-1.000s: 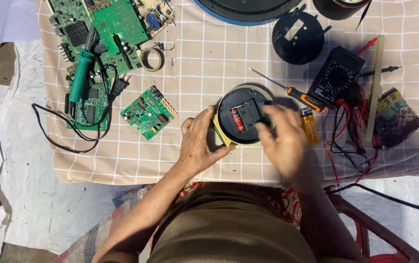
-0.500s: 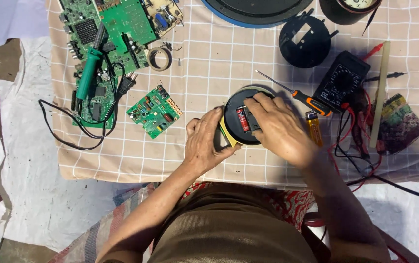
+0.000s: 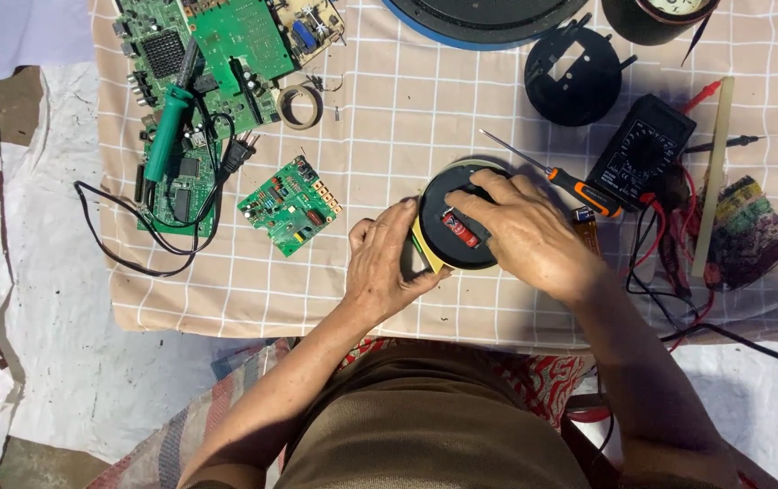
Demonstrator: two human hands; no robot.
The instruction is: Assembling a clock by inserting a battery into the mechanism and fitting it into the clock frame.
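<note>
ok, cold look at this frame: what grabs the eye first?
Both hands at the table's near edge: the left hand grips the side of a round black device with a red part inside, while the right hand lies over its top. Next, the green circuit boards at top left with a green soldering iron lying across them, then the black multimeter with red leads on the right.

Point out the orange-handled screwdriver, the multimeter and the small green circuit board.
Orange-handled screwdriver (image 3: pixel 581 192), head view, on the orange grip.
Multimeter (image 3: pixel 644 156), head view, on the dial face.
Small green circuit board (image 3: pixel 290 205), head view, at the board's centre.
</note>
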